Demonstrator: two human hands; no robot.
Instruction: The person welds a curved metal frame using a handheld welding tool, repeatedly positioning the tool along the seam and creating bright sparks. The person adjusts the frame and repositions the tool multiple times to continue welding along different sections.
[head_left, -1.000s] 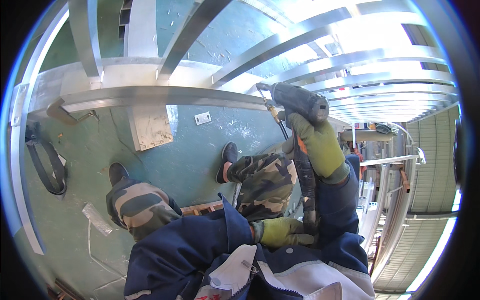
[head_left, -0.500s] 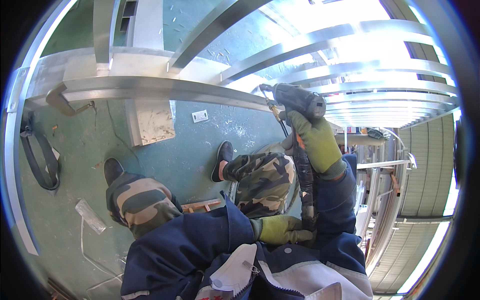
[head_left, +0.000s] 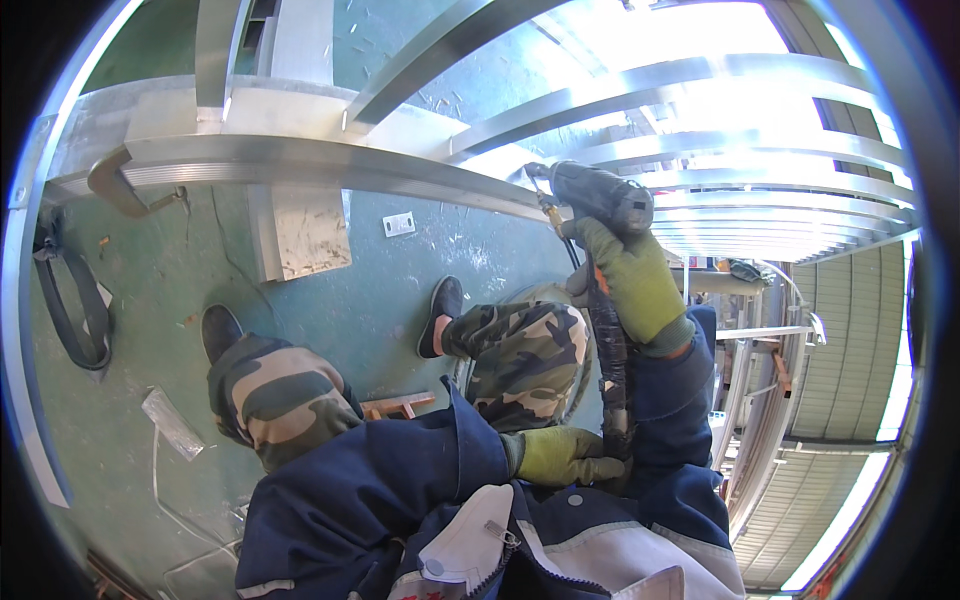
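My right hand [head_left: 640, 285], in a yellow-green glove, is wrapped round the grip of a dark, pistol-shaped welding gun [head_left: 605, 197]. The gun's narrow tip meets the long aluminium rail [head_left: 340, 165] near where a slat joins it. From the grip a thick black-sleeved cable [head_left: 612, 370] runs down towards my body. My left hand [head_left: 565, 457], gloved alike, closes round the lower part of that cable, close to my jacket; some of its fingertips are hidden. Several aluminium slats [head_left: 430, 65] stretch away from the rail.
A C-shaped clamp [head_left: 118, 185] grips the rail's left end. Beneath the rail sits a pale metal block [head_left: 310, 235]. On the green floor lie a small white plate [head_left: 398, 224], a black strap [head_left: 80, 320], a clear packet [head_left: 172, 425] and thin cords. A small wooden stool [head_left: 398, 404] stands between my legs.
The view has shifted slightly, so the rail and the floor items sit a little differently. Both hands keep their hold, and the gun's tip stays at the same joint.
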